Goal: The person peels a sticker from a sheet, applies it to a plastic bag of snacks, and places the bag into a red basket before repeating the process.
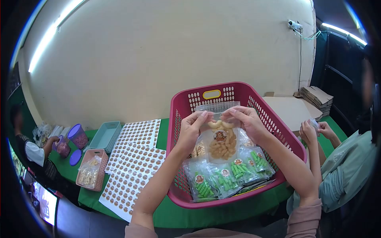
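**Observer:** Table point(166, 216) with a green cover is filling the lower half of the view. At about 3 o'clock of its middle, a red perforated basket point(186, 107) is sitting on it, the largest thing there.

**Recorder:** And at 9 o'clock of the basket?

**Observer:** Sticker sheets point(133, 166) are lying flat, rows of round labels. Farther toward 9, a pale teal tray point(104, 135) and a small pink basket point(93, 170) holding clear packets.

**Recorder:** Inside the red one?

**Observer:** Green snack bags point(222, 180) are lying across its floor toward 5 o'clock, each wearing a round label.

**Recorder:** Hands?

**Observer:** Both are raised over the basket, apart but close. The left hand point(191, 131) is pinching the top left edge of a clear snack bag point(220, 144) of pale curled pieces; the right hand point(247, 121) is pinching the top right edge. The bag is hanging upright between them, above the basket's middle, label facing the camera.

**Recorder:** Others?

**Observer:** At 3 o'clock a co-worker's hands point(315, 131) are fingering something small; I cannot tell what. At 9 o'clock another person is touching purple-lidded jars point(77, 137).
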Demonstrator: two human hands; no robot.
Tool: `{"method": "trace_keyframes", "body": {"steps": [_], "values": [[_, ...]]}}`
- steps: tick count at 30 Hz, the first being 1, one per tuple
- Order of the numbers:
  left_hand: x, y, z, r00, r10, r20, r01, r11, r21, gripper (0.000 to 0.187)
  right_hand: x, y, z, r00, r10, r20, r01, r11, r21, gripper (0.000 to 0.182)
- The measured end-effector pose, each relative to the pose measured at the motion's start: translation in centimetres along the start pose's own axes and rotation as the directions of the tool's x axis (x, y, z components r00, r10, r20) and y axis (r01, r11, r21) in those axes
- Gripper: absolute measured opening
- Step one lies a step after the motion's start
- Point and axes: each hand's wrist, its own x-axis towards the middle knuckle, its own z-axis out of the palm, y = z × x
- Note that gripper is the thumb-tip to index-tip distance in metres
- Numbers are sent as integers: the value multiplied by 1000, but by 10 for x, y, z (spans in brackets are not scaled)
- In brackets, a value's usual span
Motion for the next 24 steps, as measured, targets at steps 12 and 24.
{"method": "trace_keyframes", "body": {"steps": [12, 24], "values": [[-6, -12, 10, 994, 59, 91, -90, 915, 393, 55, 4, 15, -3, 992, -18, -125, -6, 983, -186, 34], [2, 0, 9, 999, 40, 20, -44, 973, 228, 22, 4, 2, 3, 966, -50, -253, -5, 977, -212, 26]]}}
